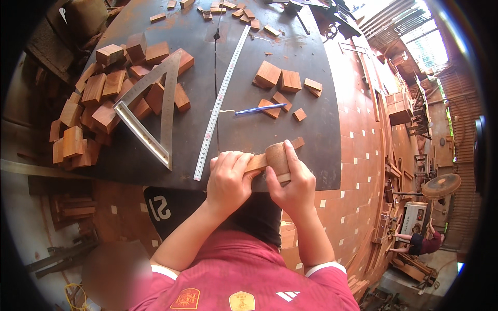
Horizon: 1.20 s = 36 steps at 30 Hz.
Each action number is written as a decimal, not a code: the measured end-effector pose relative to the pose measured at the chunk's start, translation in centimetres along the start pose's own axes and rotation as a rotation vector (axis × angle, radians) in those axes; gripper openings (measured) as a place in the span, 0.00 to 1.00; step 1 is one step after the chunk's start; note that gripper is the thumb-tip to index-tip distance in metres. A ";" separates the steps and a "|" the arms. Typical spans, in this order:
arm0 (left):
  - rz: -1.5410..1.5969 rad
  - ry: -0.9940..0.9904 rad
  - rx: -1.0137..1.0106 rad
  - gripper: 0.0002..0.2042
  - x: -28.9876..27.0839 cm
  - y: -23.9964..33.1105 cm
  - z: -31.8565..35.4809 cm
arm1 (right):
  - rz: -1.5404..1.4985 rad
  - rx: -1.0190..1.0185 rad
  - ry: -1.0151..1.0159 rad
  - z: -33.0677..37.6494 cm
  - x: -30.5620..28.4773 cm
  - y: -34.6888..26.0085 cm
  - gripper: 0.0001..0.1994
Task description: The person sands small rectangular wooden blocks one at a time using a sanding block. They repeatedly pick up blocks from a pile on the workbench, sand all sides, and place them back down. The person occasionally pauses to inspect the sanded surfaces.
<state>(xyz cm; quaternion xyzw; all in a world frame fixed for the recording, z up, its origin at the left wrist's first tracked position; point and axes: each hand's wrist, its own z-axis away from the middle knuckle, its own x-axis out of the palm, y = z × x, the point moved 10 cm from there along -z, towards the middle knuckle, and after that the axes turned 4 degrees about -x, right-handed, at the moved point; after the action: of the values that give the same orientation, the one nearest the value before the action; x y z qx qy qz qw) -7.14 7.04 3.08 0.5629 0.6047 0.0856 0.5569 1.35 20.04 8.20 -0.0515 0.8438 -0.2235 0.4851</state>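
My left hand (pixel 228 179) grips one end of a thin wooden strip (pixel 297 142) at the near edge of the dark worktable (pixel 259 52). My right hand (pixel 293 181) is wrapped around a rounded brown block (pixel 276 157) that sits over the strip. The strip's far end pokes out beyond the block toward the right. Both hands touch each other near the table edge.
A metal tape rule (pixel 220 101) runs up the table. To the left, a metal set square (pixel 150 111) lies on a heap of wooden blocks (pixel 98 98). Several blocks (pixel 282 83) and a blue pen (pixel 259 109) lie ahead. A person (pixel 420 241) crouches at lower right.
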 end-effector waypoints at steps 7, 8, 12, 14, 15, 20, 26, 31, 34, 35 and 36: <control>-0.005 0.000 0.016 0.18 0.0 0.2 -0.2 | 0.065 -0.014 -0.075 2.0 -1.1 -1.1 0.38; -0.002 0.006 0.006 0.18 -0.1 0.2 -0.1 | 0.067 -0.021 -0.076 1.2 -0.9 -1.1 0.37; -0.001 0.006 -0.010 0.18 0.0 0.1 -0.2 | -0.007 -0.006 -0.056 -1.1 0.8 0.5 0.37; -0.007 0.005 -0.008 0.18 0.0 0.0 -0.1 | -0.017 -0.029 -0.044 -0.9 0.5 0.3 0.37; -0.012 0.009 -0.004 0.18 0.0 0.0 -0.1 | 0.003 -0.013 -0.066 -0.4 0.3 0.0 0.37; -0.019 0.011 0.006 0.18 0.0 0.1 0.1 | 0.019 0.003 -0.081 1.5 -1.1 -0.6 0.37; -0.039 0.018 -0.006 0.18 0.0 -0.1 -0.1 | -0.012 0.026 -0.095 -1.5 0.9 0.5 0.35; -0.022 0.039 0.010 0.18 -0.3 0.0 0.0 | 0.031 0.012 -0.093 1.1 -0.7 -0.9 0.36; -0.025 0.035 0.010 0.18 -0.1 0.2 0.0 | 0.017 -0.012 -0.071 1.1 -0.6 -0.5 0.37; -0.029 0.033 0.007 0.18 -0.1 0.1 -0.1 | 0.003 -0.022 -0.063 0.0 -0.1 -0.2 0.37; -0.035 0.032 0.007 0.18 -0.1 0.2 -0.1 | -0.012 -0.033 -0.052 -0.8 0.2 0.0 0.37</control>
<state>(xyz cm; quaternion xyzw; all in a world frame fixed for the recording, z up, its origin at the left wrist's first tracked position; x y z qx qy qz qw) -7.18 7.10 3.33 0.5528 0.6235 0.0830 0.5465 0.59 20.20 8.42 -0.0702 0.8341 -0.2112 0.5047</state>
